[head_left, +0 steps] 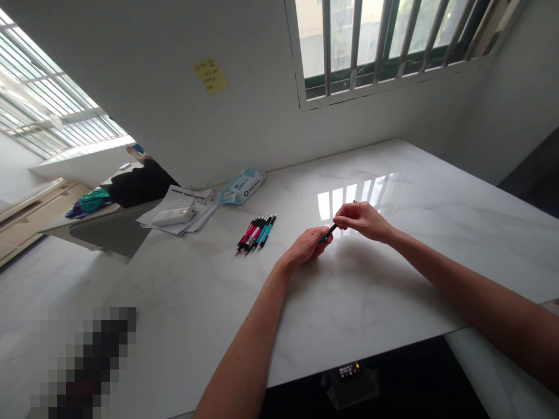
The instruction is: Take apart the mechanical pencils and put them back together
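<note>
A slim black pen point(332, 227) with a teal part is held to the right of the row of pens point(256, 234): the left hand point(309, 244) curls round its lower end, the right hand point(363, 220) pinches it farther up. It should prove light, stiff and a little slick, best gripped by the barrel. The hands cover much of it; whether it is whole is unclear.

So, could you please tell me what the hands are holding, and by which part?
A pen: the left hand holds its teal part, the right hand its black part.
</note>
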The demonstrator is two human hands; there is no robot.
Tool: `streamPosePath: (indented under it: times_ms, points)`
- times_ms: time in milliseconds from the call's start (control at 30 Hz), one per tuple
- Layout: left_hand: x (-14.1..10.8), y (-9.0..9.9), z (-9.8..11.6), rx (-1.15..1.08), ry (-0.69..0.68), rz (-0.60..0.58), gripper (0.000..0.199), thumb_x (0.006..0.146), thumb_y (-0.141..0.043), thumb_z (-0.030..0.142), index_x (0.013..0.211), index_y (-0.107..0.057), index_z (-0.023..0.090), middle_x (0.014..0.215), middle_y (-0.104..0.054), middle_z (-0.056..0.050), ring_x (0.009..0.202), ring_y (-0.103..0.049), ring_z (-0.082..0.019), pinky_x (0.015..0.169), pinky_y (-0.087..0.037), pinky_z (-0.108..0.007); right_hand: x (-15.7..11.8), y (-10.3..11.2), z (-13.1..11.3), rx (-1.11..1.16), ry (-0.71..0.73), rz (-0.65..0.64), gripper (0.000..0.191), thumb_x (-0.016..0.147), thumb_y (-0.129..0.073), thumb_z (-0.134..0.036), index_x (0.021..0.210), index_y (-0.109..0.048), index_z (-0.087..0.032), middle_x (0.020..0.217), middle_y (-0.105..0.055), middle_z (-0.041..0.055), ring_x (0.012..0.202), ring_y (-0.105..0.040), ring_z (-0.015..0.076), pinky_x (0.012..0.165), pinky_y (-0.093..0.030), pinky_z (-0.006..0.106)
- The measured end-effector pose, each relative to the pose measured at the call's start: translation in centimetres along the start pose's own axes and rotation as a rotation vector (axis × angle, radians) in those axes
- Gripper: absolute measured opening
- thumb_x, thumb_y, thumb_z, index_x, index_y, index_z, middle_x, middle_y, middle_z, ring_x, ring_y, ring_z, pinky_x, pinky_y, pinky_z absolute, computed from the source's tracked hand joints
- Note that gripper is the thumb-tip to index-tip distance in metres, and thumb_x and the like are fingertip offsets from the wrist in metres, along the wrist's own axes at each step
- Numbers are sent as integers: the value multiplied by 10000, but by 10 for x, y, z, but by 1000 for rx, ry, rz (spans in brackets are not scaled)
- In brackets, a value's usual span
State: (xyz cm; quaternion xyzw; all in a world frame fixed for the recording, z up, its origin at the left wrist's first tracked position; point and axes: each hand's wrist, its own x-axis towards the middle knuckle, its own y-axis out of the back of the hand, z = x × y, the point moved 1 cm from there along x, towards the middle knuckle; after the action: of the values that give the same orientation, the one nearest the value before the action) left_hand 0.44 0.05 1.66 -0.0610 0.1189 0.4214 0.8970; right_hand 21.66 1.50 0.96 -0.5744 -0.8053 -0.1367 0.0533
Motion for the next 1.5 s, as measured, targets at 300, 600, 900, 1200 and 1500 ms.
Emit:
streamPosePath:
  times_ms: [300, 600, 900, 1200, 1500]
  points:
    - [-1, -2, 2, 2, 8, 50, 433, 913, -542, 613, 795, -505, 197, 617, -282, 74, 497, -206, -79, 446, -148, -225, 2, 2, -4, 88, 92, 68, 313, 766, -883, -448, 890, -717, -214, 863, -724, 23, 838, -696, 198, 820, -577, 372]
    - [3, 0, -3, -3, 9, 81, 429, 916, -535, 614, 793, -493, 205, 585, -278, 82, 478, -198, -77, 449, -153, -227, 0, 4, -5, -216, -45, -6, 431, 917, -671, -575, 726, -721, -192, 726, -722, 43, 696, -656, 179, 671, -517, 312]
    - [6, 3, -7, 32, -19, 100, 449, 928, -509, 634, 797, -498, 205, 580, -287, 83, 471, -206, -79, 440, -154, -227, -1, 2, -7, -156, 9, 25, 308, 920, -693, -497, 929, -762, -197, 749, -705, 30, 724, -665, 184, 708, -543, 330]
    - [3, 2, -3, 34, -30, 114, 435, 937, -510, 604, 793, -508, 194, 592, -304, 74, 490, -230, -78, 455, -178, -220, 10, 39, 4, -203, 139, 291, 292, 903, -722, -502, 1004, -794, -238, 997, -791, 64, 909, -721, 234, 843, -585, 393]
    - [2, 0, -2, 69, -22, 127, 448, 920, -509, 624, 791, -516, 196, 581, -297, 78, 489, -216, -84, 453, -182, -220, 11, 112, 60, -787, -176, 349, 180, 876, -677, -261, 924, -842, -206, 940, -816, 84, 846, -730, 249, 832, -548, 370]
